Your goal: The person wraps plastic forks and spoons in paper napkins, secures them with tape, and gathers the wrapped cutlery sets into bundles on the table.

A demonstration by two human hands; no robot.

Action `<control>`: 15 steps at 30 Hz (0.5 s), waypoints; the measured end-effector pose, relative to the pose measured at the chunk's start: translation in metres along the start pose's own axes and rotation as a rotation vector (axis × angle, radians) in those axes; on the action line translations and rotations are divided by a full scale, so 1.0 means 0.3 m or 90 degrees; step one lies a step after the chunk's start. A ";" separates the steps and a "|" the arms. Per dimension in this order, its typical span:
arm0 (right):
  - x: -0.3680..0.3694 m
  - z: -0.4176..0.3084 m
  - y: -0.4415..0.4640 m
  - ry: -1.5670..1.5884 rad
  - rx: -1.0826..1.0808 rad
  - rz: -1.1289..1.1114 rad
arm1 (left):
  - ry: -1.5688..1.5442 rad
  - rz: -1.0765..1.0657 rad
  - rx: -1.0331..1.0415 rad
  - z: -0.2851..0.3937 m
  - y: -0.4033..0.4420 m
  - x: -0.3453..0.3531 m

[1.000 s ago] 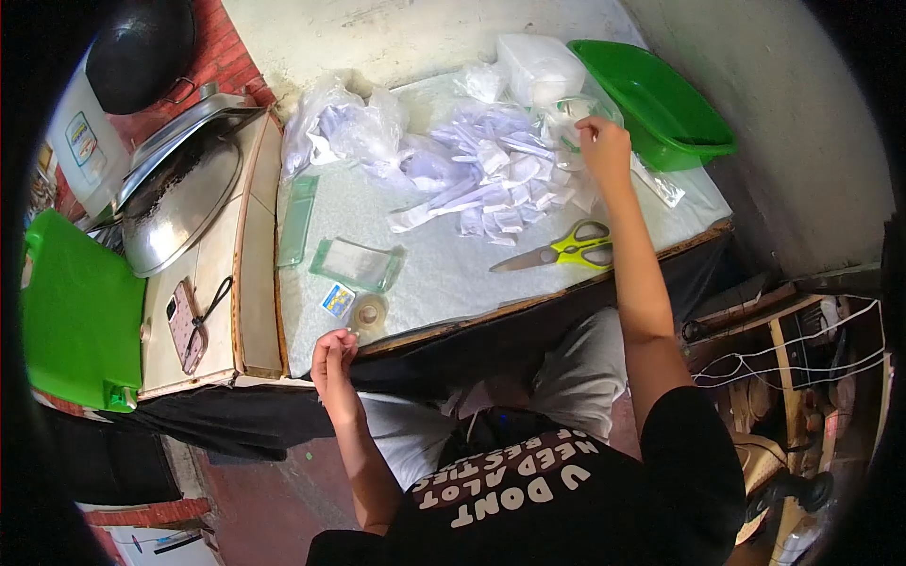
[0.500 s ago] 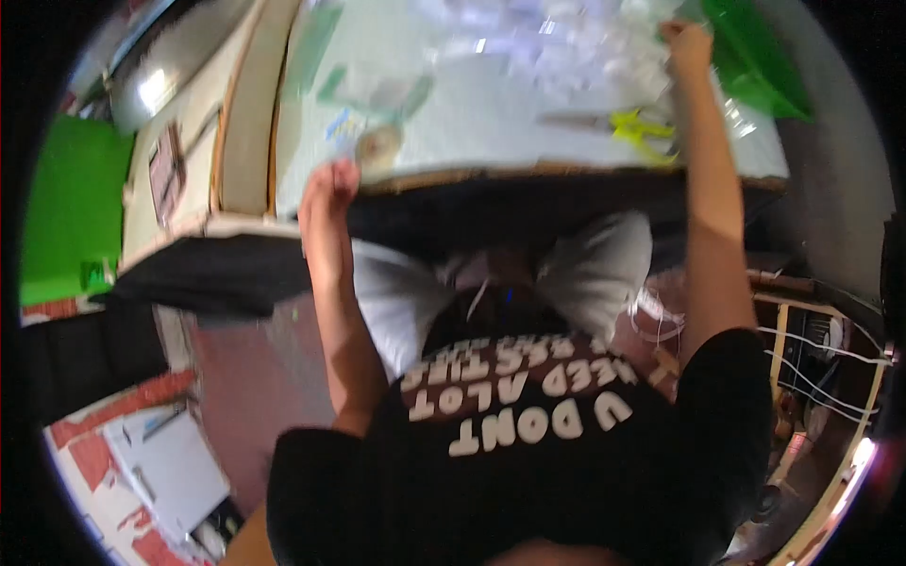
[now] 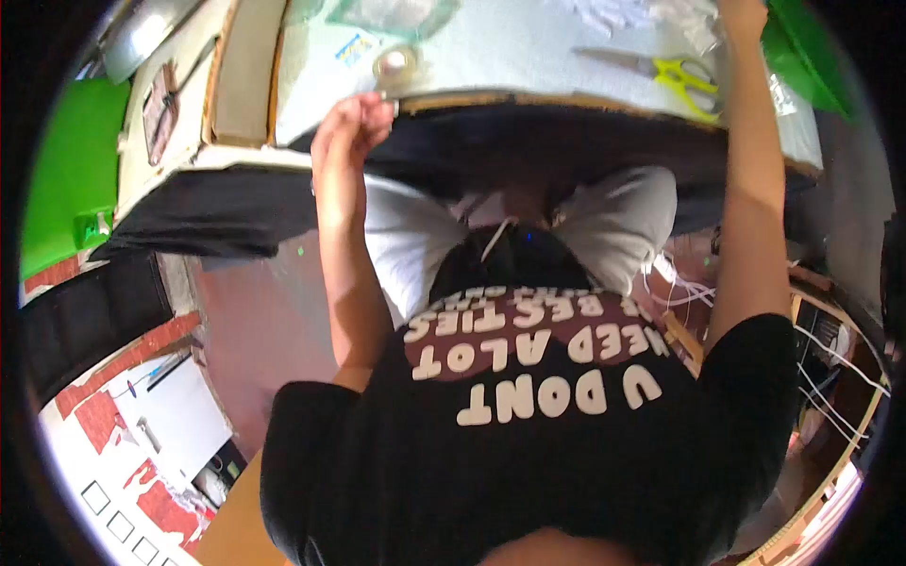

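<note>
My left hand [image 3: 349, 132] is at the table's front edge, its fingers curled together. A small pale bit shows at the fingertips, too small to name. Just beyond them lies a roll of clear tape [image 3: 394, 64]. My right hand [image 3: 744, 19] reaches to the far right of the table, by crumpled clear plastic [image 3: 687, 24]; its fingers are cut off by the top of the view. Scissors with yellow-green handles [image 3: 681, 83] lie left of my right forearm, blades pointing left.
The pale tabletop [image 3: 528, 71] also bears a green-edged clear packet [image 3: 401, 14] and a small blue-and-yellow label [image 3: 354, 50]. A green plastic thing [image 3: 802, 57] stands at the right. On the left side surface lies a phone-like object [image 3: 160, 118]. White cables [image 3: 679, 283] hang below right.
The view has tilted, so the table sits higher in the picture. My left hand has come closer to the tape roll and its fingers look more curled. My right hand is now partly out of view.
</note>
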State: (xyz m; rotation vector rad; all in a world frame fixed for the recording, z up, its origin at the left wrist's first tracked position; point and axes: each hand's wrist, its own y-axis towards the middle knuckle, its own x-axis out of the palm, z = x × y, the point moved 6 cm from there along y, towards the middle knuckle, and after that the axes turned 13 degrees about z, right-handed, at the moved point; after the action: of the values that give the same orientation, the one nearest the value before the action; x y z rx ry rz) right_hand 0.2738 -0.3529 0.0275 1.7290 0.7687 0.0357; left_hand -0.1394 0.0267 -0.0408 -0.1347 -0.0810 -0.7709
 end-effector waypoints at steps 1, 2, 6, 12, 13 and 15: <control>0.042 0.047 -0.002 -0.070 -0.038 -0.037 | -0.013 0.006 0.003 -0.008 0.014 -0.006; 0.091 0.104 -0.001 -0.142 -0.073 -0.070 | -0.023 0.013 0.010 -0.007 0.020 -0.010; 0.007 0.004 -0.004 -0.024 -0.015 -0.082 | -0.022 0.018 0.058 0.049 0.016 0.005; -0.078 -0.063 0.035 0.119 0.060 -0.002 | -0.134 0.046 0.094 0.091 0.033 0.033; -0.083 -0.077 0.036 0.117 0.077 -0.033 | -0.144 0.056 0.095 0.087 0.037 0.033; -0.116 -0.124 0.033 0.084 0.057 -0.045 | -0.169 0.073 0.106 0.092 0.035 0.033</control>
State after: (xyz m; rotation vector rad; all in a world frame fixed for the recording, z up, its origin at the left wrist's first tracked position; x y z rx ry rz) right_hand 0.2361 -0.3397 0.0605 1.7958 0.9406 0.0697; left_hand -0.1257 0.0316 -0.0132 -0.0814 -0.3850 -0.6262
